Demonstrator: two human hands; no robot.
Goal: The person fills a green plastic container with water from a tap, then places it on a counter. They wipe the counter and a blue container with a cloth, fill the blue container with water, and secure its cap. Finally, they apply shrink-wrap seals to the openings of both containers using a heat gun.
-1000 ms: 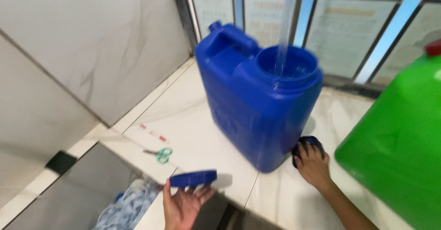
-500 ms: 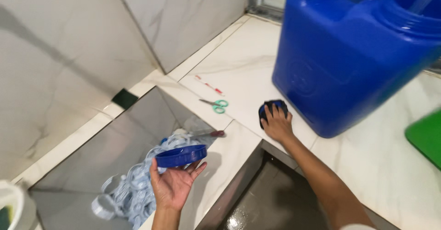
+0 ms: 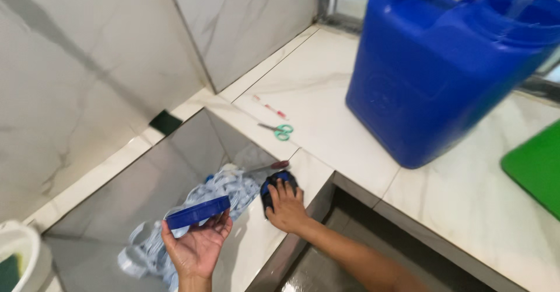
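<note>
left hand [image 3: 195,248]: palm up, fingers half curled | right hand [image 3: 286,207]: palm down, fingers spread, arm extended

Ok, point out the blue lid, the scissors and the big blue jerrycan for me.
blue lid [image 3: 197,212], head view, on its side rim, resting on the left hand's fingertips.
scissors [image 3: 280,131], head view, on the green handles.
blue jerrycan [image 3: 431,82], head view, on its front wall.

Blue jerrycan [image 3: 437,76], blue lid [image 3: 197,212], green-handled scissors [image 3: 279,130], white grey-veined marble counter [image 3: 326,94], pale blue cloth [image 3: 224,190].
</note>
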